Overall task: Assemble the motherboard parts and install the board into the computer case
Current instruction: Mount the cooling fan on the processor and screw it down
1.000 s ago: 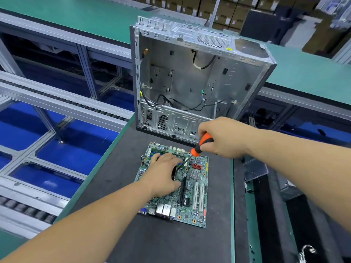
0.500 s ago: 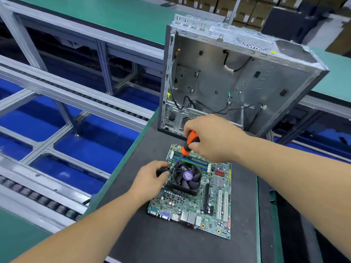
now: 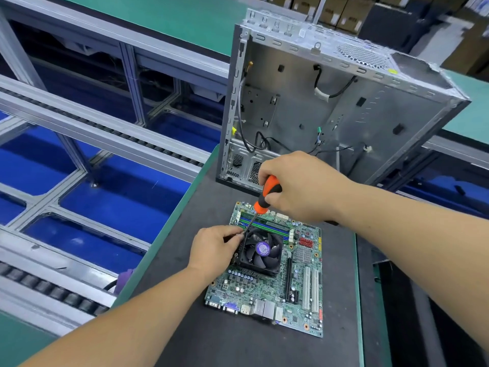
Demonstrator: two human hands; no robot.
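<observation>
A green motherboard point(image 3: 254, 290) lies flat on the dark mat point(image 3: 211, 340). A black cooler fan point(image 3: 260, 251) with a purple hub sits on the board. My right hand point(image 3: 299, 186) grips an orange-and-black screwdriver point(image 3: 264, 194), whose shaft slants down to the fan's far-left corner. My left hand point(image 3: 214, 250) sits at the fan's left edge, its fingertips pinching at that same corner by the screwdriver tip. An open metal computer case point(image 3: 330, 102) stands behind the board, loose cables hanging inside.
The mat's green-edged bench ends at left above a roller conveyor point(image 3: 53, 290) and aluminium frames over blue flooring. Cardboard boxes point(image 3: 344, 9) are stacked far behind the case. A dark gap runs along the bench's right side.
My left hand came off the top of the fan and moved to its left corner. The screwdriver swung left, its tip now at that corner. The view shifted so the case appears further right.
</observation>
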